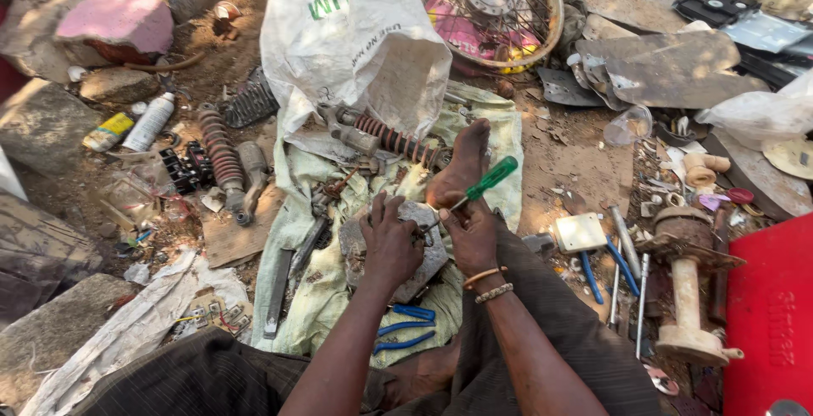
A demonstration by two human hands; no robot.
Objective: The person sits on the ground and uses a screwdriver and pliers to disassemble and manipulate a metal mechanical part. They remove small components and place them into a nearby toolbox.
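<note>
My right hand (pixel 471 231) grips a screwdriver with a green handle (pixel 489 178), its shaft angled down to the left toward my left hand. My left hand (pixel 391 242) is closed over a small part that I cannot make out, pressed on a flat grey stone slab (pixel 428 257). The slab lies on a pale green cloth (pixel 326 285) spread on the dirt. My bare foot (pixel 461 165) rests on the cloth just beyond the hands. Blue-handled pliers (pixel 405 325) lie on the cloth under my left forearm.
A rusty shock absorber (pixel 391 137) lies past the foot, another spring (pixel 222 155) at left. A white sack (pixel 356 39) and a spoked wheel (pixel 500 10) sit at the back. Right are loose tools (pixel 625 255), a metal post (pixel 688 289) and a red box (pixel 771 314). Rocks line the left.
</note>
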